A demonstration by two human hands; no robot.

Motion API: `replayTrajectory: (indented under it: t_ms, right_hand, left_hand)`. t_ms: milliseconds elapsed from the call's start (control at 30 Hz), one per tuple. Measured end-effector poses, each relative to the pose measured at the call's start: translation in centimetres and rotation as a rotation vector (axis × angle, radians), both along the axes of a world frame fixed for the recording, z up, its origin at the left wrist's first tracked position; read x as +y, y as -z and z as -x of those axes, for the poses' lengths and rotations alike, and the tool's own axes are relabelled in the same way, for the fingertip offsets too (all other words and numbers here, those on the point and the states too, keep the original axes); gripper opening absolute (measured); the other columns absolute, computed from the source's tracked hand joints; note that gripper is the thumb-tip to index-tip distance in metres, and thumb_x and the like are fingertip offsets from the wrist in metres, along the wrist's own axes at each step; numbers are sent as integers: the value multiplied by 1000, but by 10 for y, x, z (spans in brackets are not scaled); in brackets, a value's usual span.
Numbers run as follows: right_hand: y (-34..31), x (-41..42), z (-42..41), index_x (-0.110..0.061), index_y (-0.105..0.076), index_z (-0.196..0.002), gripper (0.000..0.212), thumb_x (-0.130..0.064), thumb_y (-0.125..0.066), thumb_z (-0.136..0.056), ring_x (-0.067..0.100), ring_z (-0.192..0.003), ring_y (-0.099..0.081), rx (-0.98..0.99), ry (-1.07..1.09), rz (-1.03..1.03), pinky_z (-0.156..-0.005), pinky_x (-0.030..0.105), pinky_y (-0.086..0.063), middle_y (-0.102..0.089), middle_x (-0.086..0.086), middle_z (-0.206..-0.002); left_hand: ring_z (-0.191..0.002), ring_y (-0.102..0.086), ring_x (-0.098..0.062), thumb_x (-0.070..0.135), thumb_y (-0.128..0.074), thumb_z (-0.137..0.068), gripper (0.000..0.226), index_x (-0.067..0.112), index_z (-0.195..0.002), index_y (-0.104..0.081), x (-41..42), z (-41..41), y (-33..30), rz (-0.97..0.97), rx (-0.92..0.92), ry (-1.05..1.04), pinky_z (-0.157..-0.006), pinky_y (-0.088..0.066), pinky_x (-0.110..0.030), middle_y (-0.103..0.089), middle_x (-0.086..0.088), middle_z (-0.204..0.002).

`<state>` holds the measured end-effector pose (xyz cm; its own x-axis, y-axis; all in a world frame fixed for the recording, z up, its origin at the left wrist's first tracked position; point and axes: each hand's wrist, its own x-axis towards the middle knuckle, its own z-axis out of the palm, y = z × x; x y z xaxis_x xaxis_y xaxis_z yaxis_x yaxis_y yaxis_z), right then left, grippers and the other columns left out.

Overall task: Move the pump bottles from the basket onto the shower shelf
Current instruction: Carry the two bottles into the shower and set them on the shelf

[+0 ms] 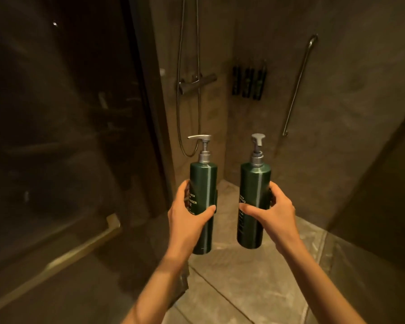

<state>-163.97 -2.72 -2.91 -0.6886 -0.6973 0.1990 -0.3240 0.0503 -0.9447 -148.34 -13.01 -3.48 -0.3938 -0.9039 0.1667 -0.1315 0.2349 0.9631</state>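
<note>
Behind both hands [232, 213], bottle labels [193, 202] read only partly.

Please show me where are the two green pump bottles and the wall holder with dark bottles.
left green pump bottle [205, 183]: head view, on the upper body, above the left hand.
right green pump bottle [254, 183]: head view, on the upper body.
wall holder with dark bottles [249, 81]: head view, on its middle bottle.
</note>
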Motion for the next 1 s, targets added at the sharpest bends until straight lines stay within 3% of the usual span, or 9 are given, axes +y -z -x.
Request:
replayTrajectory:
  t_ms: [300, 433, 667, 833, 1000]
  right_hand:
    - [-34, -134, 102, -31, -59, -113, 60, -20, -84, -60, 8, -93, -64, 75, 88, 67, -80, 30, -53, -68, -10, -98]
    - [-40, -189, 154, -28, -59, -112, 57, -20, -84, -62, 4, -92, -63, 89, 20, 91, -73, 18, -49, -67, -9, -99]
    - [-68, -320, 266, -27, -58, -114, 59, -30, -85, -63, 3, -97, -62, 131, -222, 113, -78, 21, -49, -66, -12, -103]
    - [-115, -414, 312, -34, -55, -116, 59, -31, -83, -64, 7, -103, -61, 143, -473, 141, -88, 31, -51, -65, -12, -108]
    - [-167, -496, 305, -45, -52, -106, 55, -30, -84, -64, -2, -97, -62, 148, -682, 244, -80, 19, -48, -65, -17, -102]
  left_hand:
    - [-99, -48, 7, 16, -78, -72, 82, 35, -137, -32, -137, 101, -30, 54, 13, 118, -91, -37, -18, -46, 27, -112]
    - [-115, -50, -5, 16, -80, -69, 84, 32, -139, -35, -189, 148, -25, 106, 2, 71, -99, -42, -28, -51, 14, -129]
    - [-116, -49, -3, 18, -81, -68, 86, 35, -138, -34, -281, 241, -44, 125, 58, -155, -99, -41, -28, -49, 22, -123]
    - [-104, -48, 14, 17, -80, -68, 87, 35, -138, -33, -341, 272, -98, 188, 141, -404, -87, -39, -12, -47, 34, -111]
    - [-97, -50, 20, 15, -79, -68, 82, 35, -135, -37, -389, 267, -151, 322, 169, -596, -83, -40, -9, -48, 32, -109]
